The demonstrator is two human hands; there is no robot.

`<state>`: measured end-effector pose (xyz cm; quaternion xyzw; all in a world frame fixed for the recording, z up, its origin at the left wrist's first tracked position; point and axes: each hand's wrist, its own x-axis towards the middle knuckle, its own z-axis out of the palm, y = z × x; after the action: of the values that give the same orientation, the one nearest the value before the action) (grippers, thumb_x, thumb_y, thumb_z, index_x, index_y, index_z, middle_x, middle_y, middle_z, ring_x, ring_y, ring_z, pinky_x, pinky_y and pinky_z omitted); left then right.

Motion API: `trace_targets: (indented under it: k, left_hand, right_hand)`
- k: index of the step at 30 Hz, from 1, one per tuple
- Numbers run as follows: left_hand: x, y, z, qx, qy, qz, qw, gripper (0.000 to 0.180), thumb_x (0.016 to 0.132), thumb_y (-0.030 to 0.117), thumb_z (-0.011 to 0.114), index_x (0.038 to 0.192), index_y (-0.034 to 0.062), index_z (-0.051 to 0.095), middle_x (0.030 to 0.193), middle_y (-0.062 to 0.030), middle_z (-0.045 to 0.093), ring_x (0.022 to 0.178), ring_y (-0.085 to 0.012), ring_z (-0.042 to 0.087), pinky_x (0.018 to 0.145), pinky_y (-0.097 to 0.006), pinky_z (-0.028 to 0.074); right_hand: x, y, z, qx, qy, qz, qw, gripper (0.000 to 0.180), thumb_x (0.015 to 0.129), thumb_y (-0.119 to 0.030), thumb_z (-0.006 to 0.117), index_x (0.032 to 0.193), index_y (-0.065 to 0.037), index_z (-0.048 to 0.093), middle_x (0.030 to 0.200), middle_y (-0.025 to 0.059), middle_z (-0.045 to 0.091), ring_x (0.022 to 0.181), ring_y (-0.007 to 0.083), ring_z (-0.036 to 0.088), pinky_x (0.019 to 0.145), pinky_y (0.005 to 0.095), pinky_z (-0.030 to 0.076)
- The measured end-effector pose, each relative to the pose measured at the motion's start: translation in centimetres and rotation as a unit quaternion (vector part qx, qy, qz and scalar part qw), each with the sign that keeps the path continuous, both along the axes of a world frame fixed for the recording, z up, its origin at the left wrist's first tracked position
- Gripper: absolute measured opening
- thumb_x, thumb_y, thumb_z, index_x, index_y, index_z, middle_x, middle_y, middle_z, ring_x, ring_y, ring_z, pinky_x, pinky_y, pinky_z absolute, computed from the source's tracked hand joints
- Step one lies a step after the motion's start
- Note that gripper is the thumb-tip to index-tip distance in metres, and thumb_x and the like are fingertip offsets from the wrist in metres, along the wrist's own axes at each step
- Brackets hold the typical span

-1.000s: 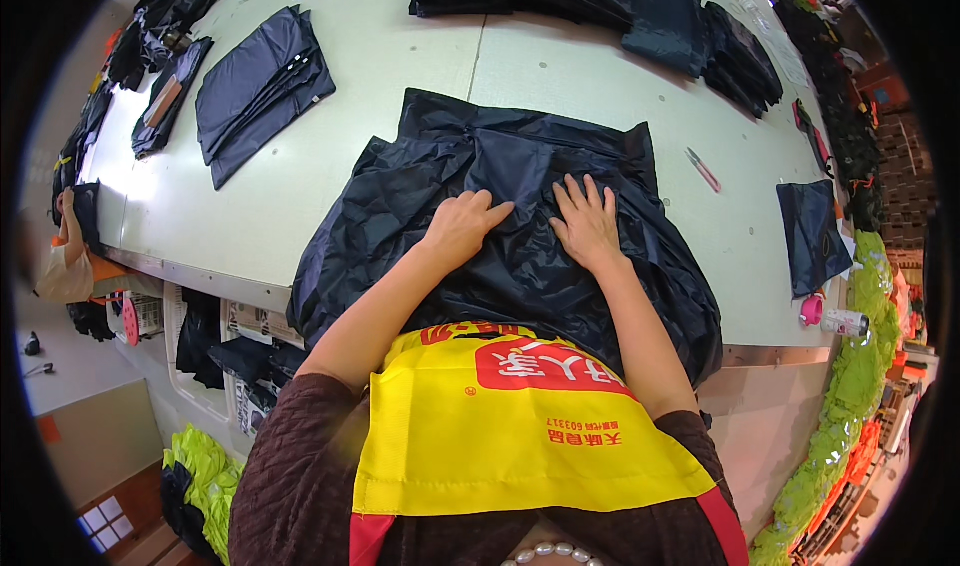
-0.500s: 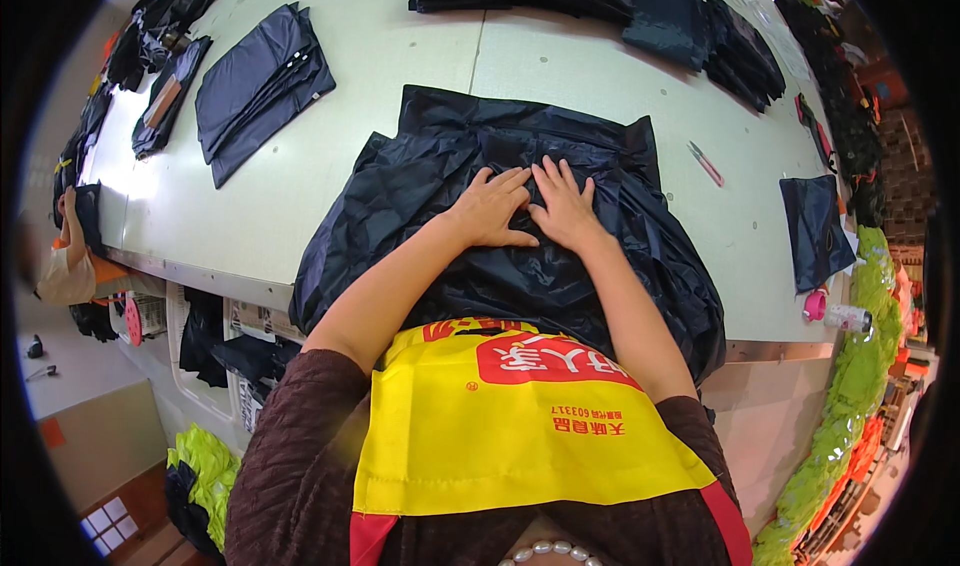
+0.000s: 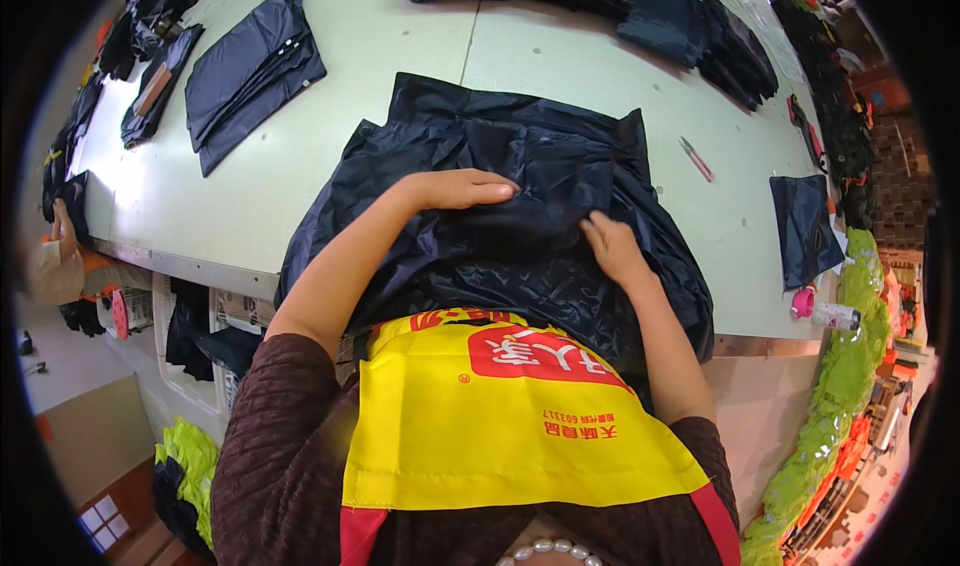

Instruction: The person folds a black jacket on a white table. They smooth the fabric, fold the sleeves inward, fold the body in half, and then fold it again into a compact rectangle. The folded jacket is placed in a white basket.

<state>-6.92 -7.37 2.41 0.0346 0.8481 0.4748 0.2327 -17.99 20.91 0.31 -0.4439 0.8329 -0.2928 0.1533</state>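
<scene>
A large, shiny black garment (image 3: 500, 266) lies rumpled across the table's near edge, with a flatter folded band (image 3: 515, 116) along its far side. On its middle rests my left hand (image 3: 465, 189), turned side-on, its fingers stretched and close together over the fabric. To the right, my right hand (image 3: 615, 246) is bent at the fingers and slightly blurred against the cloth. Its fingertips seem to pinch the fabric, though their undersides are hidden. The two hands are apart.
Folded black garments (image 3: 255, 71) lie at the left, more stacks (image 3: 660, 16) at the back. Small snips (image 3: 697, 159) lie right of the garment. A folded black piece (image 3: 803, 228), a pink roll (image 3: 802, 302) and a bottle (image 3: 836, 316) sit farther right. Another person's arm (image 3: 65, 246) shows far left.
My hands have separated from lying side by side, spread flat on the cloth. The left has turned side-on and shifted left; the right has drawn nearer and right, its fingers now bent.
</scene>
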Motion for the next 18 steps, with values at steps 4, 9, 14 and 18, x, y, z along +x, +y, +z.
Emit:
trace_targets:
  k: [4, 9, 14, 18]
  left_hand:
    - [1.3, -0.6, 0.7, 0.138, 0.010, 0.105, 0.985, 0.056, 0.076, 0.040, 0.071, 0.110, -0.0016, 0.059, 0.098, -0.0076, 0.062, 0.092, -0.0188, 0.057, 0.086, -0.029, 0.043]
    - [2.2, 0.1, -2.9, -0.076, 0.078, 0.316, 0.943, 0.028, 0.083, 0.029, 0.066, 0.093, 0.0031, 0.061, 0.074, -0.0105, 0.060, 0.069, -0.0199, 0.058, 0.065, -0.032, 0.046]
    - [2.4, 0.5, -5.1, -0.227, 0.238, 0.259, 0.908, 0.025, 0.082, 0.024, 0.064, 0.099, 0.0071, 0.057, 0.088, -0.0112, 0.060, 0.071, -0.0302, 0.059, 0.064, -0.036, 0.048]
    - [2.0, 0.6, -4.5, -0.281, 0.333, 0.182, 0.881, 0.025, 0.079, 0.017, 0.064, 0.101, 0.0098, 0.057, 0.098, -0.0087, 0.059, 0.084, -0.0291, 0.058, 0.071, -0.035, 0.047]
  right_hand:
    - [-2.4, -2.8, 0.0, 0.078, 0.038, -0.057, 0.995, 0.028, 0.090, -0.028, 0.055, 0.080, -0.001, 0.058, 0.078, 0.0211, 0.063, 0.074, 0.0400, 0.060, 0.066, 0.0449, 0.047]
    - [-2.2, -4.0, 0.3, 0.156, 0.059, -0.111, 0.980, 0.027, 0.084, -0.029, 0.063, 0.091, -0.004, 0.057, 0.082, 0.0193, 0.064, 0.076, 0.0377, 0.062, 0.067, 0.0431, 0.048]
    - [-1.0, -3.7, 0.0, 0.064, 0.224, -0.066, 0.970, 0.034, 0.081, -0.018, 0.064, 0.111, -0.007, 0.056, 0.106, 0.0150, 0.060, 0.090, 0.0327, 0.059, 0.072, 0.0381, 0.049]
    - [0.4, -4.8, 2.4, -0.045, 0.254, 0.126, 0.958, 0.048, 0.081, -0.021, 0.061, 0.126, -0.011, 0.050, 0.127, 0.0113, 0.050, 0.116, 0.0319, 0.045, 0.096, 0.0456, 0.036]
